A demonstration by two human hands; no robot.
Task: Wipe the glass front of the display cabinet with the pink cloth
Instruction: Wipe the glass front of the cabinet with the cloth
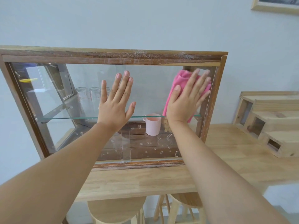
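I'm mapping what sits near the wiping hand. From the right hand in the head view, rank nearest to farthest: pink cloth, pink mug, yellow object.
From the right hand:
1. pink cloth, under the palm
2. pink mug, lower left, inside
3. yellow object, far left

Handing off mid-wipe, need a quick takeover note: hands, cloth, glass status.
Left hand: open, flat against the glass front of the wooden display cabinet, near the middle, empty.
Right hand: fingers spread, pressing the bunched pink cloth on the glass at the upper right, beside the frame.
Done: the upper glass looks mostly clear, hard to be sure.
Left: the lower strip, where water drops and smears still show below the glass shelf, around the pale pink mug inside.
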